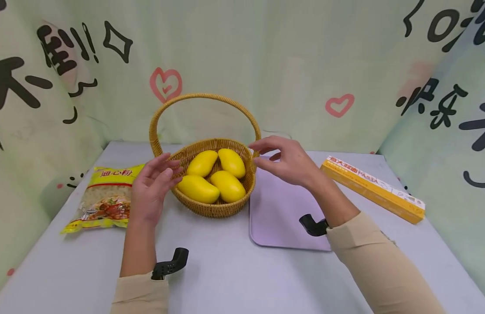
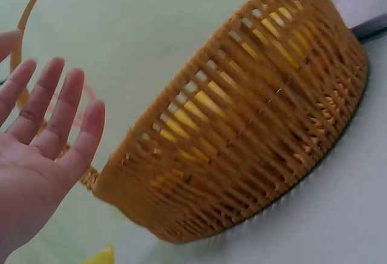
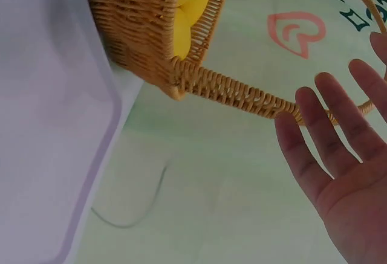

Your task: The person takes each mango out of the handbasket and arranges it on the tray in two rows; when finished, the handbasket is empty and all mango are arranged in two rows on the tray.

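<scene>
A woven basket [image 1: 213, 211] with a tall arched handle [image 1: 205, 96] stands on the table and holds several yellow mangoes [image 1: 198, 189]. My left hand [image 1: 150, 189] is raised at the basket's left side, fingers loosely bent and spread, nothing in it. In the left wrist view that hand [image 2: 45, 137] is beside the basket wall [image 2: 242, 125], palm showing. On the other side my right hand [image 1: 285, 159] hovers by the right foot of the handle, its fingers relaxed. The right wrist view has its fingertips overlapping the handle [image 3: 242, 95], with the palm bare.
A yellow bag of pasta [image 1: 107, 198] lies on the left, partly behind my left forearm. To the right of the basket is a lilac board [image 1: 281, 218], partly under my right arm. A long orange pasta box [image 1: 372, 189] lies farther right. Behind hangs a printed curtain [image 1: 297, 87].
</scene>
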Demonstrator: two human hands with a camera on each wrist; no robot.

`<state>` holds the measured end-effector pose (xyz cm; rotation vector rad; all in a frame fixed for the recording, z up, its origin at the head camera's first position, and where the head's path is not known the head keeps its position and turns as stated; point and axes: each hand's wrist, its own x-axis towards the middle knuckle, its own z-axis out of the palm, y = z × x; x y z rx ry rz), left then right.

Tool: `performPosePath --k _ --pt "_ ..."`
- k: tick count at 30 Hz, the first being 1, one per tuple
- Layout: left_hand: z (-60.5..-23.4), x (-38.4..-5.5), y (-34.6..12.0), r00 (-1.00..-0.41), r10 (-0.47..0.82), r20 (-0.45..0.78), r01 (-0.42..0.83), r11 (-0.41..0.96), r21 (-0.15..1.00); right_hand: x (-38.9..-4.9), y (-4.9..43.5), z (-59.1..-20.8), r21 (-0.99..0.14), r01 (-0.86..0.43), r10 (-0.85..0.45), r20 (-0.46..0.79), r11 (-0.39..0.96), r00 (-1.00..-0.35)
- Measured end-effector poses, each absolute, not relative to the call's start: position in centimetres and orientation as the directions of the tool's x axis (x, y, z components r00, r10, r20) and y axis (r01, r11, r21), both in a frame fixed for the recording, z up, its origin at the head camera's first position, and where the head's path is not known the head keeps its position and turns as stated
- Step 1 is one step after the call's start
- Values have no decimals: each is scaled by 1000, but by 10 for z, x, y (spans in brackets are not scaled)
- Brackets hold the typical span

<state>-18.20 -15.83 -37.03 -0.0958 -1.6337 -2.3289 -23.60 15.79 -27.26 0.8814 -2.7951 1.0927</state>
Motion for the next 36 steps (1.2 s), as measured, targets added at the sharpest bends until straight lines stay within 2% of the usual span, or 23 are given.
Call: performPosePath --k 3,7,14,18,24,30,36 --pt "-374 -183 -169 -949 -237 206 293 -428 855 -237 147 -270 -631 -519 -521 204 577 -829" --pt "-379 -181 -178 -936 -321 145 289 -467 836 -241 132 -266 -628 -522 -567 152 577 -809" --pt "-390 -182 -188 -900 -436 -14 233 -507 830 -250 110 -262 -575 -425 -603 -153 699 -783" --pt "-397 -184 -190 -907 -416 -66 162 -490 857 -258 101 -264 -525 -396 -591 -276 753 -758" --pt "-410 -189 -188 -928 -357 -104 61 -421 905 -269 88 -270 -484 -343 -544 -370 805 -753" --pt "-420 -193 -185 -944 -311 -106 23 -384 923 -277 80 -280 -509 -272 -512 -421 817 -749" --pt "-424 -196 -182 -954 -270 -130 -23 -366 930 -281 77 -289 -502 -253 -499 -446 827 -743"
